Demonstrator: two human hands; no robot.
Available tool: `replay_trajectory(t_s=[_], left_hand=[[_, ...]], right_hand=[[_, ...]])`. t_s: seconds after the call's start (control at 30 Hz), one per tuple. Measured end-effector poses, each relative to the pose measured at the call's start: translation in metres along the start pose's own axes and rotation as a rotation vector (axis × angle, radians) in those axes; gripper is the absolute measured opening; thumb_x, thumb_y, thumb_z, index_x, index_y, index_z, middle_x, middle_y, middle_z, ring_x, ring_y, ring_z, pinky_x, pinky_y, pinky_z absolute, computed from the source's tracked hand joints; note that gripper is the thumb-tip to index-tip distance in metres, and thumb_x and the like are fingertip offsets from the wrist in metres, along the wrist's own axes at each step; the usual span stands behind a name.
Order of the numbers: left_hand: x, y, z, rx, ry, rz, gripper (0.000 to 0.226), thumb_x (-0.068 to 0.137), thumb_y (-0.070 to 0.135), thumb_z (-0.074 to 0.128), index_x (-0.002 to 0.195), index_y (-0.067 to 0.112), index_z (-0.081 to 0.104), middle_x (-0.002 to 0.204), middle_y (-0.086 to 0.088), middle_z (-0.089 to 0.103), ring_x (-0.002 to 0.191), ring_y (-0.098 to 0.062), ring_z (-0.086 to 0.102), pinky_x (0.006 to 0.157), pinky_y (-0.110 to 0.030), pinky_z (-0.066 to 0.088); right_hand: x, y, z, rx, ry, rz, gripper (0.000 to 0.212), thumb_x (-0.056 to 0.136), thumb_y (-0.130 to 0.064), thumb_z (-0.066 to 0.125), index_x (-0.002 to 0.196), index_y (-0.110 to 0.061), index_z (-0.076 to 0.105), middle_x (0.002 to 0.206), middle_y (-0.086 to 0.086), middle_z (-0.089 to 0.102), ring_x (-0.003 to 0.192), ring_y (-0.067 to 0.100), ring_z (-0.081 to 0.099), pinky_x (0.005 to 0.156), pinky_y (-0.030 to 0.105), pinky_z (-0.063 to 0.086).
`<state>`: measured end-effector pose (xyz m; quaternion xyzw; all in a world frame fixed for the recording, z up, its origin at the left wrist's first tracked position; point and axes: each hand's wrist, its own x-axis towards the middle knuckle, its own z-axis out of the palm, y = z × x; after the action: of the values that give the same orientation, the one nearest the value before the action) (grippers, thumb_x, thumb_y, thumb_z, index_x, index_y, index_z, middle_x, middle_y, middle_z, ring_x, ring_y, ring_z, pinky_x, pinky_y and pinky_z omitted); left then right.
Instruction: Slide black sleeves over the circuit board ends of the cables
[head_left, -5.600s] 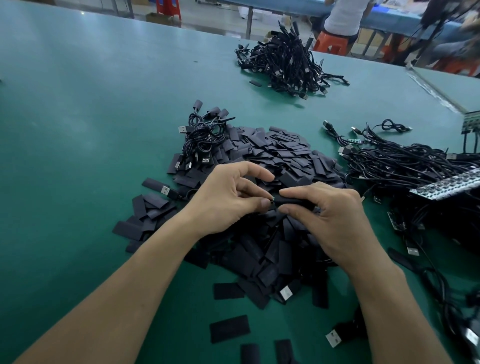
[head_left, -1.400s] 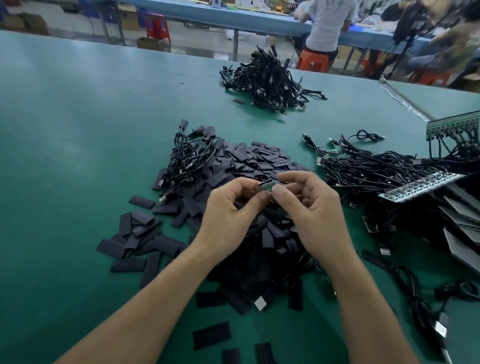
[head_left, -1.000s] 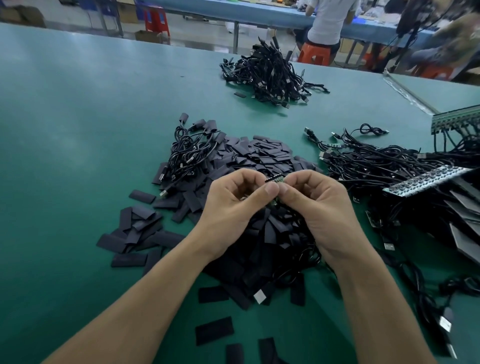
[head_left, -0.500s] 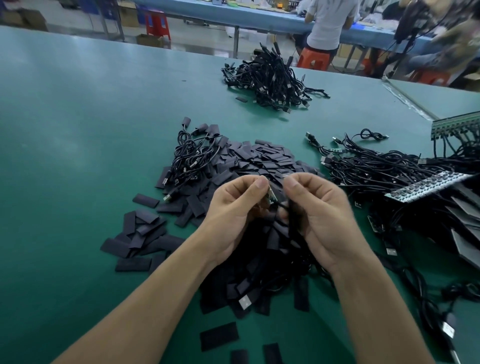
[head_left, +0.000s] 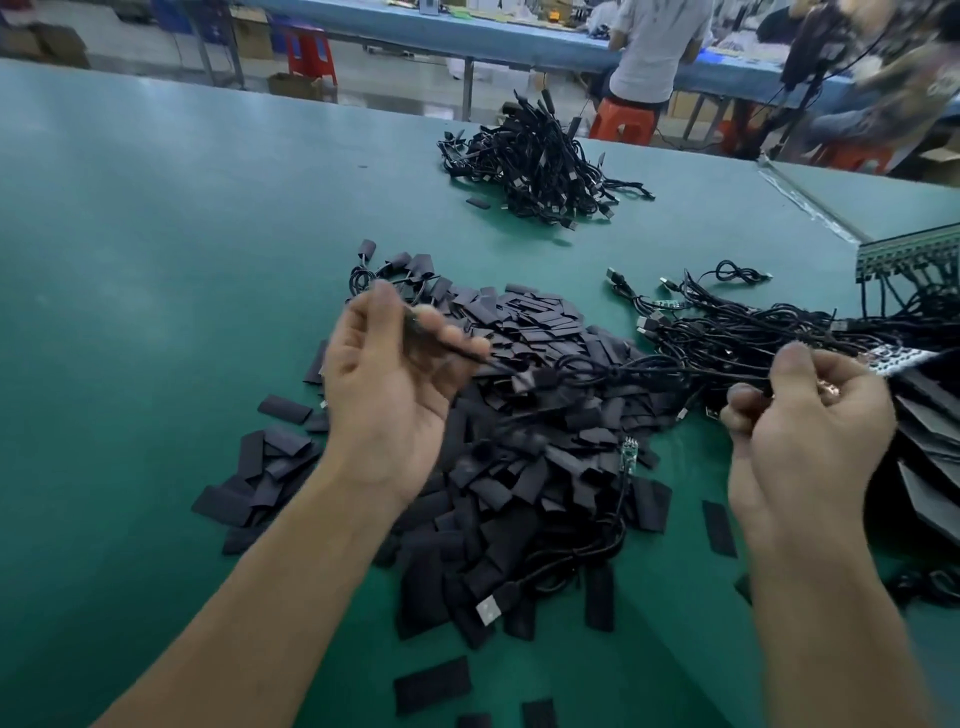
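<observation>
Both hands, joined over the pile of sleeves (head_left: 524, 332) half a second earlier, have drawn apart: the left hand (head_left: 384, 395) pinches a slim dark piece (head_left: 447, 338), too blurred to name, and the right hand (head_left: 810, 421) curls round a cable (head_left: 649, 371) stretched between them above the table (head_left: 156, 260). One bare circuit board (head_left: 629, 456) lies at the pile's right edge. Judged step: clearing one cable aside; next, a bare board end must be lined up with an open sleeve mouth.

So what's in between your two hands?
In the head view, a black cable stretches from the left hand to the right hand, above the pile of black sleeves.
</observation>
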<state>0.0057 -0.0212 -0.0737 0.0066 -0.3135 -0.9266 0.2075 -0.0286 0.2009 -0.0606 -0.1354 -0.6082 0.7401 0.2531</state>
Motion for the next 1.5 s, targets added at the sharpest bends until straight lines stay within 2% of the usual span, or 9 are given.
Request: replay_trajectory(t_s=[0.17,0.33,0.43,0.6,0.73,0.87,1.1,1.23,1.5], left_hand=[[0.018,0.022,-0.019,-0.104,0.267,-0.039,0.027,0.107,0.033,0.04,0.082,0.023,0.04,0.058,0.008,0.045,0.041,0.0,0.04,0.035,-0.01,0.033],[0.02,0.008,-0.024,0.068,0.308,-0.046,0.016,0.107,0.026,0.042,0.098,0.019,0.053,0.071,0.004,0.047,0.048,-0.003,0.04,0.04,-0.013,0.034],[0.02,-0.001,-0.029,0.128,0.22,-0.106,0.018,0.107,0.009,0.04,0.108,0.015,0.057,0.076,0.001,0.062,0.054,-0.005,0.05,0.047,-0.017,0.043],[0.021,-0.009,-0.034,0.235,0.123,-0.134,0.016,0.106,0.006,0.041,0.105,0.012,0.055,0.081,-0.002,0.075,0.058,-0.005,0.059,0.053,-0.017,0.05],[0.019,-0.013,-0.04,0.336,0.073,-0.118,0.019,0.105,0.015,0.044,0.104,0.008,0.061,0.073,-0.002,0.072,0.055,-0.007,0.059,0.053,-0.017,0.05],[0.02,-0.017,-0.044,0.42,0.027,-0.095,0.019,0.104,0.014,0.047,0.105,0.014,0.066,0.062,0.003,0.061,0.05,-0.004,0.049,0.049,-0.014,0.043],[0.022,-0.031,-0.047,0.794,-0.084,0.08,0.027,0.105,0.013,0.048,0.112,0.033,0.066,0.059,0.009,0.053,0.051,-0.003,0.038,0.049,-0.016,0.034],[0.022,-0.034,-0.047,0.884,-0.135,0.054,0.032,0.107,0.022,0.042,0.135,0.022,0.058,0.07,0.006,0.053,0.053,0.001,0.042,0.053,-0.007,0.037],[0.017,-0.03,-0.043,0.83,-0.154,0.027,0.012,0.104,0.009,0.048,0.104,0.014,0.059,0.075,-0.001,0.073,0.048,-0.004,0.042,0.044,-0.011,0.034]], right_hand=[[0.001,0.002,-0.002,0.038,0.064,0.062,0.009,0.105,-0.023,0.046,0.096,-0.022,0.045,0.092,-0.002,0.055,0.057,0.007,0.062,0.06,0.024,0.051],[-0.001,0.0,0.0,0.079,0.02,-0.005,0.013,0.104,-0.021,0.048,0.092,-0.023,0.045,0.088,0.003,0.053,0.053,0.012,0.062,0.061,0.031,0.059],[0.004,0.007,-0.006,-0.309,0.029,-0.18,0.007,0.1,-0.022,0.056,0.098,-0.028,0.053,0.085,0.001,0.058,0.058,0.013,0.059,0.059,0.032,0.051],[-0.001,0.024,-0.003,-1.122,-0.269,-0.3,0.043,0.092,-0.017,0.067,0.132,-0.03,0.059,0.129,0.012,0.053,0.116,0.034,0.05,0.096,0.041,0.039],[-0.023,0.029,0.011,-1.252,-0.433,-0.319,0.064,0.09,-0.024,0.07,0.148,-0.03,0.042,0.146,0.003,0.04,0.135,0.028,0.031,0.107,0.049,0.029],[-0.033,0.033,0.02,-1.094,-0.636,-0.44,0.032,0.092,-0.03,0.066,0.124,-0.025,0.066,0.117,0.0,0.057,0.113,0.024,0.053,0.098,0.041,0.044],[-0.038,0.052,0.026,-1.143,-0.675,-0.286,0.068,0.094,-0.063,0.042,0.151,-0.026,0.034,0.136,0.003,0.051,0.126,0.024,0.047,0.102,0.041,0.042],[-0.033,0.059,0.033,-1.127,-0.616,-0.333,0.053,0.094,-0.054,0.053,0.141,-0.029,0.049,0.12,0.0,0.056,0.111,0.021,0.055,0.089,0.037,0.046],[-0.027,0.055,0.029,-0.671,-0.462,-0.39,0.013,0.083,-0.023,0.079,0.087,-0.028,0.068,0.075,-0.015,0.064,0.069,0.0,0.061,0.067,0.016,0.052]])
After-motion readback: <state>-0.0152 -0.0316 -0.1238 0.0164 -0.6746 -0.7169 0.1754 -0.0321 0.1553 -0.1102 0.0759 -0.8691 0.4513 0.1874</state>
